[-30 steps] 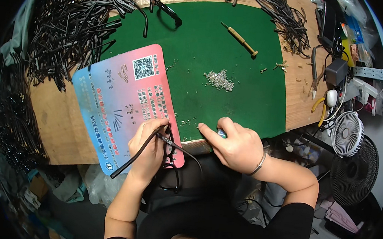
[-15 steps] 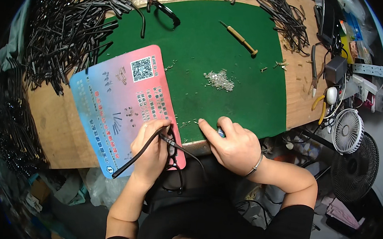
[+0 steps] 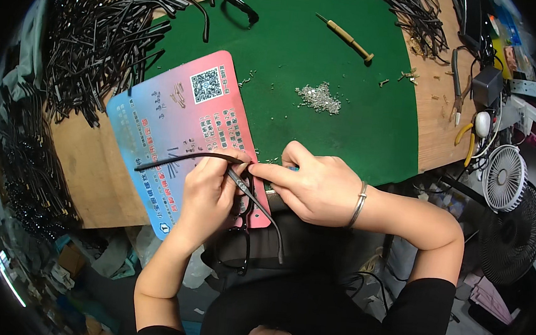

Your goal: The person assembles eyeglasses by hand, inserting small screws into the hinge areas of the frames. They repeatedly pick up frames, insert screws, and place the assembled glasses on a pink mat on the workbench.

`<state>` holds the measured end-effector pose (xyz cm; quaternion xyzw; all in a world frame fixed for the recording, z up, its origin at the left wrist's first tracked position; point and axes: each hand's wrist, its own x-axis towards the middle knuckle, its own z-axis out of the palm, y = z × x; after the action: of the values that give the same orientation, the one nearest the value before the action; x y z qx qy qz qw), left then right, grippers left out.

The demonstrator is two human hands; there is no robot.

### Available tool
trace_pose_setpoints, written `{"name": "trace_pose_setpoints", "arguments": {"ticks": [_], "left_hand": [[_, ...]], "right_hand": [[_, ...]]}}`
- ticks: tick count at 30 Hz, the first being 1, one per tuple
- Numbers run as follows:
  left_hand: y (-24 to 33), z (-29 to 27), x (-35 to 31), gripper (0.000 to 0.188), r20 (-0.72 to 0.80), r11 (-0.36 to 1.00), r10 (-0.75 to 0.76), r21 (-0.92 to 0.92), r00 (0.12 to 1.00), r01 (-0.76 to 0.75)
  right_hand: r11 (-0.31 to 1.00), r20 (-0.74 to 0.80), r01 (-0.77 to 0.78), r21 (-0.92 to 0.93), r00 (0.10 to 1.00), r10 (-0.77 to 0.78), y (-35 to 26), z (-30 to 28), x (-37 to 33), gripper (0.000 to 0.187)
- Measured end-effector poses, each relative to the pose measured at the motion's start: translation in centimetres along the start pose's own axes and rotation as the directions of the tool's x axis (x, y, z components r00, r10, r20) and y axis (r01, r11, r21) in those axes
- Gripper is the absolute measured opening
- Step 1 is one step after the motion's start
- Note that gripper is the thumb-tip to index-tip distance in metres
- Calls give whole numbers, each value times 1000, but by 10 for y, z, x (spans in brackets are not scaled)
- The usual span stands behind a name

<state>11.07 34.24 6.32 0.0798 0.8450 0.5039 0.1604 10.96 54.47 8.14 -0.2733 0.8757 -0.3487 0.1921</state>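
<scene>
My left hand [image 3: 206, 191] grips a pair of black eyeglasses [image 3: 253, 198] by the hinge area, over the near right edge of a pink-and-blue printed mat [image 3: 171, 122]. One temple arm points left across the mat; the other hangs toward my lap. My right hand [image 3: 323, 187] is closed, its index fingertip meeting the glasses beside my left fingers. A bit of something blue [image 3: 294, 168] shows within its grip, mostly hidden. Whether a tiny part sits at the fingertip is too small to tell. Small metal pieces lie in groups on the printed mat.
A green mat [image 3: 359, 130] carries a heap of tiny silver screws [image 3: 319, 98] and a brass-handled screwdriver [image 3: 349, 40]. Black temple arms [image 3: 95, 47] are piled at the left. Another black glasses frame [image 3: 231, 1] lies at the back. Pliers [image 3: 464, 139] and a white fan [image 3: 504, 178] are at the right.
My right hand has moved left from the green mat to the glasses. The left hand has raised and turned them, swinging one temple arm up across the mat. The view has shifted slightly.
</scene>
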Motion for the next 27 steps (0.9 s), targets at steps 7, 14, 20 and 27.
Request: {"name": "trace_pose_setpoints", "arguments": {"ticks": [7,14,20,27], "left_hand": [[-10,9,-4,14,-125,993,119,37,985,-115],[-7,9,-1,26,-124,947,292,175,948,-269],[-7,16,-4,22,-208,936,323,217,923,-278],[-8,16,-4,20,-215,942,303,215,928,-258]], "right_hand": [[1000,24,9,-15,1000,-9,3,0,1,37],[973,49,130,-193,991,-123,5,-6,5,37],[971,47,174,-166,985,-168,9,-5,13,36],[980,72,159,-121,986,-151,9,-6,17,33]]}}
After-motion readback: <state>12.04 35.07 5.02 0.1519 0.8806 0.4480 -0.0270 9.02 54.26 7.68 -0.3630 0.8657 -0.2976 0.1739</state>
